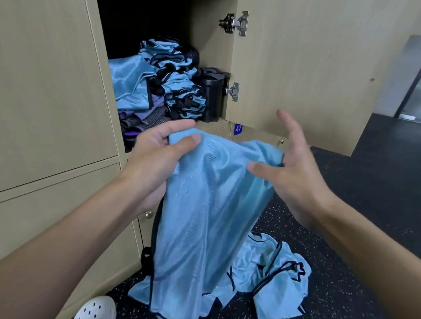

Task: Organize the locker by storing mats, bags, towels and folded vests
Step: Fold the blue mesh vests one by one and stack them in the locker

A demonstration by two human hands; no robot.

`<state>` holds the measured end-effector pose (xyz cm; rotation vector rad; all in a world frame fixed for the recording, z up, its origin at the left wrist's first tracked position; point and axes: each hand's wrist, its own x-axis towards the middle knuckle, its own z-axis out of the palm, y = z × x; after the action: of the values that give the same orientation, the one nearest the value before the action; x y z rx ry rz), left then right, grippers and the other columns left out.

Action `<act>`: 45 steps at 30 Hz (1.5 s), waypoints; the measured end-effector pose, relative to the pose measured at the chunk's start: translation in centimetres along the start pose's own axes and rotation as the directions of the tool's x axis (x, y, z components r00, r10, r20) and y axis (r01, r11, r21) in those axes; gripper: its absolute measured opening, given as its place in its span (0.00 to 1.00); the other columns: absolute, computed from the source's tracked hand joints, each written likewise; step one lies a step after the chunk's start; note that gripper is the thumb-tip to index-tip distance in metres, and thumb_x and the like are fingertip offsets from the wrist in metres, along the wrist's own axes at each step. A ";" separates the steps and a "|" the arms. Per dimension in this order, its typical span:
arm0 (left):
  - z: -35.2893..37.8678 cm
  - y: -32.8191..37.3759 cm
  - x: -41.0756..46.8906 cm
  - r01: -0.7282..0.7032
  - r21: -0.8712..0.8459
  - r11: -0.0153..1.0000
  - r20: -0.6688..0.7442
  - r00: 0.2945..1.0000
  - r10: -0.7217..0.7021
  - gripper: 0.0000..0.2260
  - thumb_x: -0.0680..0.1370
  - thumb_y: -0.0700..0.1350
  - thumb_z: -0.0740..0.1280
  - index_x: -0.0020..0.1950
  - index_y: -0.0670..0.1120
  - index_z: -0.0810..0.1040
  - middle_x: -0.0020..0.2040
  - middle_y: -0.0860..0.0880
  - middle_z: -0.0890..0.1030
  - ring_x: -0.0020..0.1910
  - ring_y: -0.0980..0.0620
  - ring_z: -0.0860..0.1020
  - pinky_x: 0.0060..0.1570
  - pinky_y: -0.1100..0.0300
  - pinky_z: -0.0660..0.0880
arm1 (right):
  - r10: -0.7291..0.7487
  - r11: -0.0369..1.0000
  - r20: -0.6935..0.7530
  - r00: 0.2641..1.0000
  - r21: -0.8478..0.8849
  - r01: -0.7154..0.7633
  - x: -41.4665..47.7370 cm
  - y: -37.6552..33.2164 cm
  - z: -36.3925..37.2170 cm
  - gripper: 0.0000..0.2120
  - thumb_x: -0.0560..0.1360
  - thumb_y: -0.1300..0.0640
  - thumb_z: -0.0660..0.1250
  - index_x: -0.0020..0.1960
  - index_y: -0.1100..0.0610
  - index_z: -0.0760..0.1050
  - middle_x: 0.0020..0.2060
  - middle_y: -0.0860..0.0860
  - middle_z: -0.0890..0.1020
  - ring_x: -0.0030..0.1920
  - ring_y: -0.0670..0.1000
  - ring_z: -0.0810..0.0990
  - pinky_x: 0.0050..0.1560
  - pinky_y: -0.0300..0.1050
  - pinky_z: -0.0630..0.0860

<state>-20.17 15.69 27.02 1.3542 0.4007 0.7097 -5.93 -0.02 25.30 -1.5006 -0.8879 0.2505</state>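
A light blue mesh vest (207,210) with black trim hangs in front of me, its lower edge reaching the floor. My left hand (158,154) pinches its top left corner between thumb and fingers. My right hand (291,164) is at the top right corner with fingers spread; the cloth lies against its thumb and palm. More blue vests (270,273) lie crumpled on the floor below. Inside the open locker (214,56) sit a stack of folded blue vests (176,79), a larger blue vest (131,85) and purple and grey cloth (144,119).
The locker door (303,65) stands open to the right. A black container (211,95) sits at the locker's right side. Closed locker doors (36,91) fill the left. A white perforated shoe (97,313) shows at the bottom. The dark speckled floor (380,201) extends right.
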 end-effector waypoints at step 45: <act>0.9 0.5 -1.6 0.317 0.104 0.943 0.148 0.932 -0.330 0.46 0.70 0.25 0.71 0.76 0.61 0.60 0.55 0.39 0.82 0.40 0.45 0.86 0.35 0.53 0.82 | 0.184 0.969 -0.170 0.968 0.194 -0.150 -0.4 -1.4 -0.6 0.26 0.73 0.63 0.73 0.66 0.46 0.72 0.54 0.60 0.78 0.45 0.53 0.83 0.57 0.55 0.80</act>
<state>-20.90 13.98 27.44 1.3678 0.5100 0.3086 -6.37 -0.91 26.51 -1.4060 -0.5730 0.3001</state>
